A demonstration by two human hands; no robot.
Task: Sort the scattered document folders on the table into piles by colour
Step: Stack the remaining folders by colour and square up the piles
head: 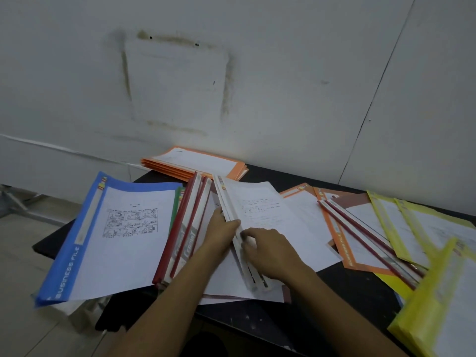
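- Two hands meet on the white-spined folders [268, 215] at the middle of the table [347, 292]. We judge this bundle to be the one in hand, gathered by its spines so that it moves as one colour group.
- We note the left hand [221, 234] gripping the bundle's left edge, thumb on top and fingers tucked beneath, which raises that edge off the sheets below.
- We note the right hand [270, 249] with fingers curled over the near run of the spines, pinching them. Blur hides the fingertips themselves.
- Just left of the bundle, red-spined folders [184, 233] lean against it. A green folder [177, 204] shows as an edge behind them, and a blue folder [103, 228] overhangs the table's left side.
- At the far side, against the wall [231, 86], an orange pile [195, 163] lies squared up. We take this colour as largely dealt with.
- To the right, loose orange folders [342, 247] lie under a red-spined pair [368, 240], and we judge both unsorted.
- At the right, far and near, yellow folders [412, 228] overlap loosely. We judge this pile begun but not tidied.
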